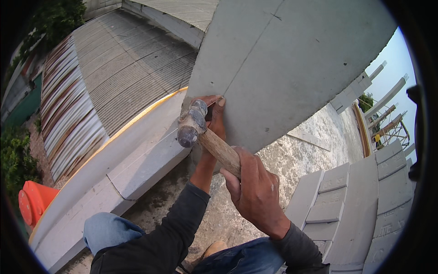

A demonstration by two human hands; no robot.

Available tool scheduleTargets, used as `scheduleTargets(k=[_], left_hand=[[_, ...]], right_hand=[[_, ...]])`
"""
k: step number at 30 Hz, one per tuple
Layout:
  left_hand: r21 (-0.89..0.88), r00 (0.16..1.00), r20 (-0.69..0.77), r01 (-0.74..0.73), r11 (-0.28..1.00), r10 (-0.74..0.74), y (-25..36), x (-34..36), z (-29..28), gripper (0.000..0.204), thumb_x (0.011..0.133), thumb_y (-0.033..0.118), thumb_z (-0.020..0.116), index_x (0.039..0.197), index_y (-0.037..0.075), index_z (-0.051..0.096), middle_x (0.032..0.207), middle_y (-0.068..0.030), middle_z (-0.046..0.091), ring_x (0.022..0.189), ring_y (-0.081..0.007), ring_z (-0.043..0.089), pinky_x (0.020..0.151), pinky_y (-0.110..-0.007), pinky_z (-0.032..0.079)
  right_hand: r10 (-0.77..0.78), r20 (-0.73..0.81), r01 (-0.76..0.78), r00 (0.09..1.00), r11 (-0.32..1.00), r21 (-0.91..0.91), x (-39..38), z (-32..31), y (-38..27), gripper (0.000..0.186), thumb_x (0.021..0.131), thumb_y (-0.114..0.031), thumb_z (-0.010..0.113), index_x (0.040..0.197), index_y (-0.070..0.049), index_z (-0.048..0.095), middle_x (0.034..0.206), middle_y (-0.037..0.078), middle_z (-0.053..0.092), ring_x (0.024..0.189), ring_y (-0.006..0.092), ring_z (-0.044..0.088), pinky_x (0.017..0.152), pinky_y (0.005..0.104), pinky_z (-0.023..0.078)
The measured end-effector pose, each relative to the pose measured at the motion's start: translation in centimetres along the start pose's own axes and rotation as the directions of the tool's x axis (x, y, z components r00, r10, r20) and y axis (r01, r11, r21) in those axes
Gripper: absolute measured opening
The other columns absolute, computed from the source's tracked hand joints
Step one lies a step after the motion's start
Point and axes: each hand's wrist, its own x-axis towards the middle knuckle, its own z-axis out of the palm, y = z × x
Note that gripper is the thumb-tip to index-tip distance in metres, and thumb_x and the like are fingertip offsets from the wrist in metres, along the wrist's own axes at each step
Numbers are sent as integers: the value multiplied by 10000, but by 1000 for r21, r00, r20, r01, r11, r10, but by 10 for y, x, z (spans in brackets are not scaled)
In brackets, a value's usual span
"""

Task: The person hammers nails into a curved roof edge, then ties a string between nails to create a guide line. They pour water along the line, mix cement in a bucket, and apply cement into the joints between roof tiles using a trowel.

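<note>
My right hand (260, 192) is closed around the wooden handle of a hammer (194, 123). Its worn metal head, spotted with dried mortar, hangs in front of my left hand (218, 123). The thumb and forefinger of that left hand are pinched together against the lower part of a grey concrete column (278, 68), at the foot of a dark line drawn up its face. Whatever sits between those fingertips is too small to make out. The hammer head covers part of the left hand.
Low grey blocks (141, 171) run along the left edge, with a taut string over them. Beyond lie a corrugated roof (132, 59) and an orange-red container (36, 201). Stacked grey blocks (360, 196) stand at right on the rough concrete floor (214, 219); scaffolding (390, 125) is farther off.
</note>
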Motion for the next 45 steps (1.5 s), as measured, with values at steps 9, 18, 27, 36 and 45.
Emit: scheduleTargets(k=[9,18,27,36,45], left_hand=[[-96,1000,-11,-8,995,7,-4,1,2,94,978,43,803,1060,50,757,1053,-22,661,985,-125,651,905,-285,539],[-140,999,12,39,989,-38,-2,0,0,78,987,95,812,1020,47,761,1058,-10,653,939,-87,619,851,-251,513],[-207,996,33,-74,976,82,-9,6,-2,84,979,42,805,990,34,722,1045,-17,668,936,-84,618,842,-243,506],[-162,998,29,58,985,-54,-3,1,0,92,962,43,785,1026,6,731,1047,-61,629,970,-175,632,883,-316,529],[-225,992,122,-6,974,34,-8,8,-6,128,950,-74,731,1052,4,741,1073,-33,610,989,-107,624,915,-259,522]], right_hand=[[-45,3,45,999,999,-1,0,-2,-4,422,1074,-229,659,1338,70,521,1005,269,700,760,427,740,603,492,565],[-1,62,2,998,1000,-19,-16,0,-13,492,1023,-232,731,1359,68,533,1102,222,707,834,373,754,623,439,581],[154,42,-150,987,985,-84,5,4,3,474,1045,-232,709,1343,83,517,965,248,704,756,408,737,614,459,574],[128,57,-122,990,987,-100,3,2,-4,388,1054,-203,688,1298,55,532,936,245,696,754,414,738,619,462,567],[208,39,-207,977,978,-38,1,1,-4,338,1095,-246,629,1265,30,534,838,242,680,660,412,712,592,500,546]])
